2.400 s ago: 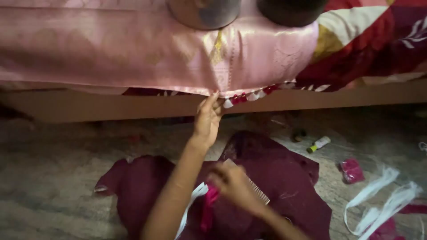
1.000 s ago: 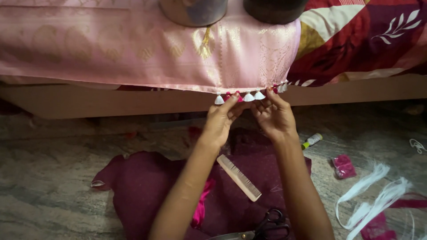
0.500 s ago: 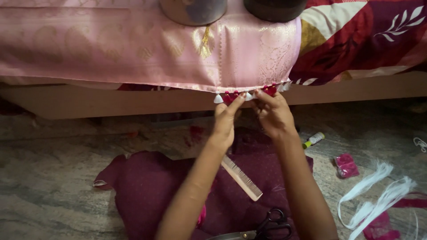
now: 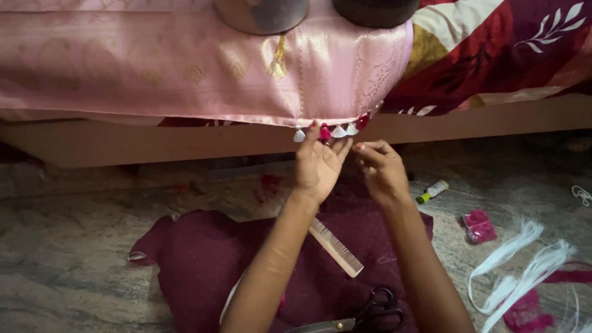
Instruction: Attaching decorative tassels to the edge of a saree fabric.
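A pink silk cloth (image 4: 185,68) hangs over the bed edge, with small white and pink tassels (image 4: 336,129) along its hem. My left hand (image 4: 317,161) is raised to the hem, its fingers spread, the fingertips touching the tassels. My right hand (image 4: 382,169) sits just to the right and slightly lower, its fingers pinched together as if on a fine thread that I cannot make out. Both forearms reach up from the bottom of the view over a maroon cloth (image 4: 203,265).
A comb (image 4: 336,248) and black-handled scissors (image 4: 364,317) lie on the maroon cloth. On the floor at right are a small white tube (image 4: 433,191), pink thread (image 4: 478,227) and white thread bundles (image 4: 524,265). Two pots (image 4: 262,13) weigh the pink cloth down.
My right hand came up from the maroon cloth to join the left at the hem. Since then it has dropped slightly away from the tassels, and my left hand's fingers have spread.
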